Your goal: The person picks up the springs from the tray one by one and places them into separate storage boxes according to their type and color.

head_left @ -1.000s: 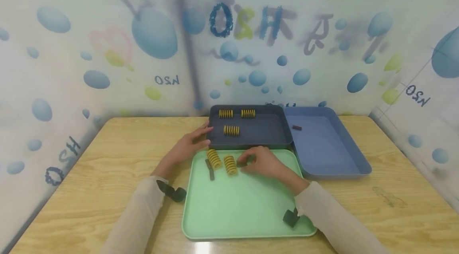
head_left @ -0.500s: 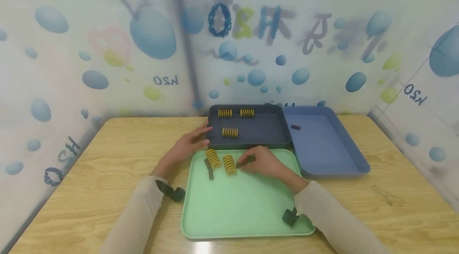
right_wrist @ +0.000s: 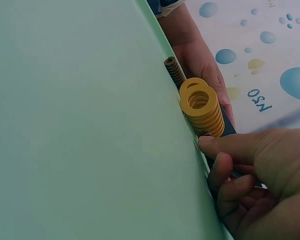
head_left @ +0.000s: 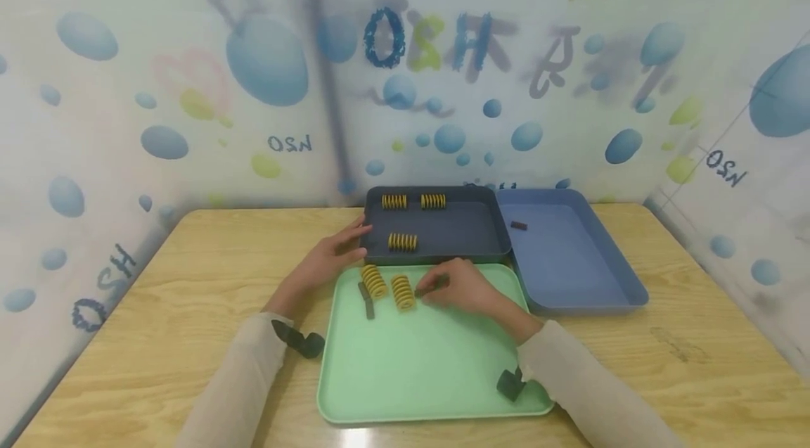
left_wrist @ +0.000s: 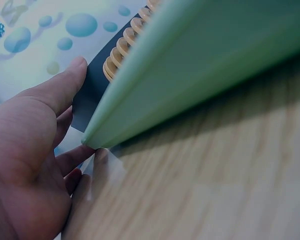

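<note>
In the head view my left hand (head_left: 325, 261) lies at the left end of the dark tray (head_left: 455, 237), fingers extended by its wall and thumb near the corner. My right hand (head_left: 460, 286) pinches a small dark spring (right_wrist: 205, 133) between thumb and finger over the green tray (head_left: 436, 363); the hand mostly hides it. Just left of that hand stands a thick yellow spring (head_left: 402, 292), with another yellow spring (head_left: 374, 281) beyond it. Two small dark springs (head_left: 370, 309) lie end to end at their left. Several yellow coils (left_wrist: 122, 45) show above the green rim in the left wrist view.
Inside the dark tray are three yellow springs, one of them (head_left: 402, 242) near the front wall. A blue tray (head_left: 576, 265) adjoins it on the right and contains one small dark red spring (head_left: 519, 226). Wooden table (head_left: 683, 307) surrounds the trays; a patterned wall rises behind.
The front yellow spring in the dark tray has rolled toward the near wall. My right fingers have closed around the small dark spring. My left hand stays in place.
</note>
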The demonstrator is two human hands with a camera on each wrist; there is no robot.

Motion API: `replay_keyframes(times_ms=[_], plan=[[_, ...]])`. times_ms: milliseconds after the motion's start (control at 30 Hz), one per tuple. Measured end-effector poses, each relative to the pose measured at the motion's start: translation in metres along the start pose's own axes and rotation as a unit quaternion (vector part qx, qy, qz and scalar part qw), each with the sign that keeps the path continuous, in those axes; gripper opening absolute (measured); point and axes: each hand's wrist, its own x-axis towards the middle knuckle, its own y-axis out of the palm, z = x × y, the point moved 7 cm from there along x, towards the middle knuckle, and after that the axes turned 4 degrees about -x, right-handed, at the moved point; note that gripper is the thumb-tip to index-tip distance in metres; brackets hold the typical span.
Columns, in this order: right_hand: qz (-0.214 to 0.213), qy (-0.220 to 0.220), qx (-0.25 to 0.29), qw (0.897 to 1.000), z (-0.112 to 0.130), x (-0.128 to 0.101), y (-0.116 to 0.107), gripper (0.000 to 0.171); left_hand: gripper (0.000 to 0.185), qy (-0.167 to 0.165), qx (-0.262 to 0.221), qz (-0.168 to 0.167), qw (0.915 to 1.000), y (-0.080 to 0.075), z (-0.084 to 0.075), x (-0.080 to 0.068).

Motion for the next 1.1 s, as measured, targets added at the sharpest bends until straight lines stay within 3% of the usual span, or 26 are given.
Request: replay_keyframes(times_ms=[467,733,933,1100], plan=[[-0.034,-0.030,-0.038,0.998,0.011,-0.009,-0.018,0.014,0.055,-0.016,0.005,-0.002,0.9999,0.000,0.006,-0.003],[-0.083,-0.024,-0.058,0.995,0.022,-0.019,-0.053,0.016,0.055,-0.011,-0.005,-0.001,0.9999,0.000,-0.003,-0.003],[-0.119,-0.049,-0.060,0.990,0.033,-0.026,-0.085,0.018,0.056,-0.009,-0.002,-0.002,1.0000,0.000,0.004,0.000],[-0.144,-0.033,-0.073,0.986,0.034,-0.031,-0.112,0.020,0.055,-0.012,-0.007,-0.001,0.9999,0.001,0.004,0.000]])
